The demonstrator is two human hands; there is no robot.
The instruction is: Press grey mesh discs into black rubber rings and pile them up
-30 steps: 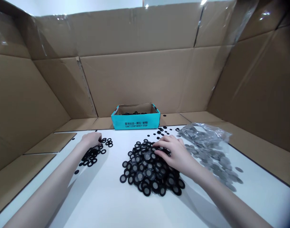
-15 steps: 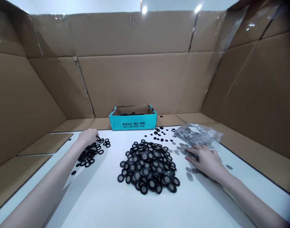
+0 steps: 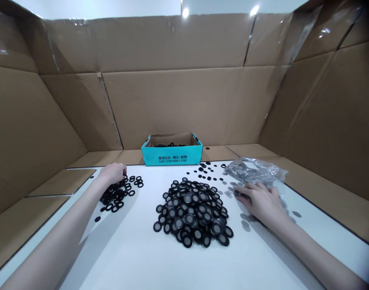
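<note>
My left hand [image 3: 113, 173] is at the far edge of a loose pile of black rings [image 3: 116, 197], with its fingertips pinched at a dark ring that is mostly hidden. At the right, my right hand [image 3: 261, 199] rests low over the table with its fingers curled and its thumb beneath. Dark grey discs [image 3: 243, 196] show between thumb and fingers. More thin grey discs [image 3: 245, 225] lie around that hand. Between the two hands is a big heap of black rings with grey centres [image 3: 192, 213].
A turquoise open box [image 3: 172, 156] with black pieces inside stands at the back. Right of it, small black discs [image 3: 200, 169] are scattered. A clear plastic bag of grey discs [image 3: 253, 169] lies beyond my right hand. Cardboard walls [image 3: 178, 104] enclose the white table [image 3: 148, 257].
The view has shifted slightly, so the table's things appear a little further right. My right hand has moved slightly left relative to the discs. My left hand stays at the ring pile.
</note>
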